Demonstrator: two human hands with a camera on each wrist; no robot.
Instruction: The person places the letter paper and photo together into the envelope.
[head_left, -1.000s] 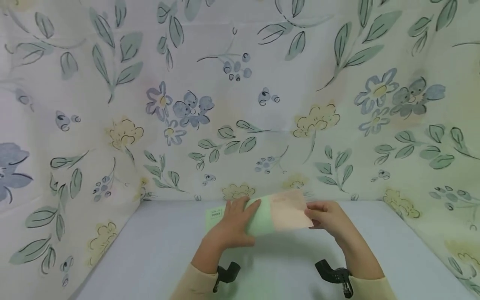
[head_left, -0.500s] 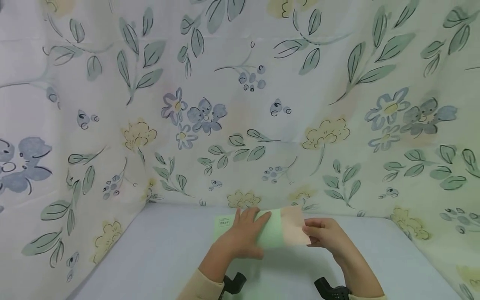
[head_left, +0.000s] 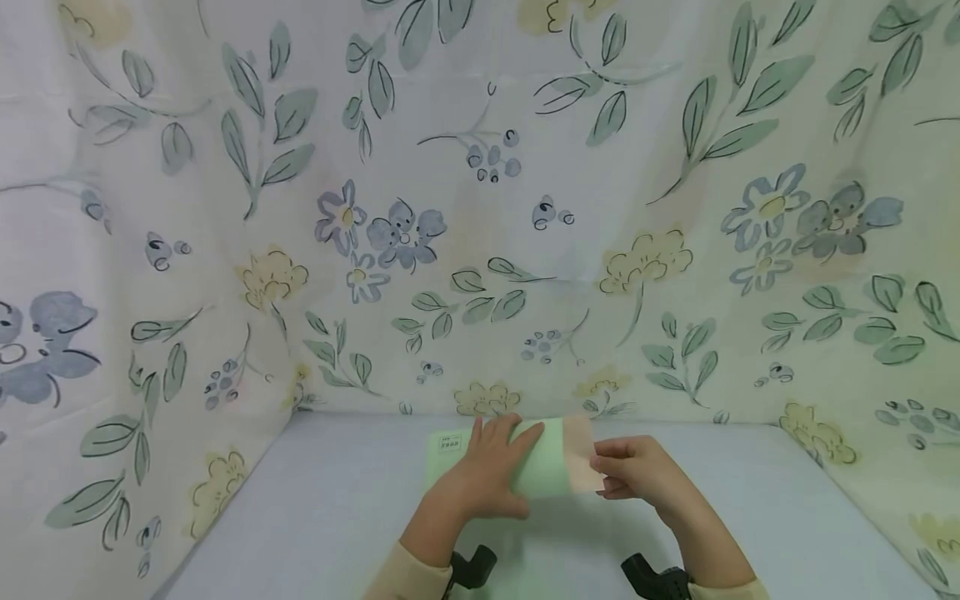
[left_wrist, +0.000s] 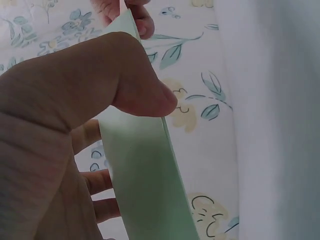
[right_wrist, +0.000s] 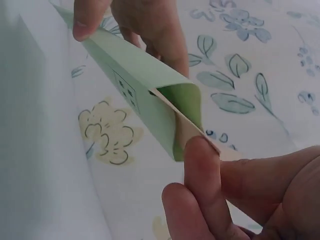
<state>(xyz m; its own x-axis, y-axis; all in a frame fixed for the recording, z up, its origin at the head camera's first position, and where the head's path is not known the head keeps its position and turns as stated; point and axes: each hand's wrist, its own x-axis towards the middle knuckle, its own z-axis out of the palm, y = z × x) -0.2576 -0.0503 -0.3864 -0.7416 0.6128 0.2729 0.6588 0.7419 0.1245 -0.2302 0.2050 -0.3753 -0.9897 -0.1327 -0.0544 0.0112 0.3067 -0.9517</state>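
A light green paper envelope (head_left: 546,467) is held up above the table, with a small printed box near its left end. My left hand (head_left: 487,471) grips it across the middle, thumb on the lower edge and fingers on the upper edge. From the envelope's right end a peach paper card (head_left: 581,454) sticks out. Its outer edge is pinched between the thumb and fingers of my right hand (head_left: 636,471). In the right wrist view the envelope's mouth (right_wrist: 186,100) gapes, and the card (right_wrist: 187,122) lies partly inside it. The card's inner part is hidden.
A white table (head_left: 330,500) lies under both hands. Behind it and at the sides hangs a floral cloth (head_left: 480,217). Black wrist camera mounts (head_left: 474,568) sit below the hands, by cream sleeves (head_left: 408,575).
My right hand has moved left, and less of the peach card shows outside the envelope. My left hand keeps its hold on the envelope. The head view has shifted slightly.
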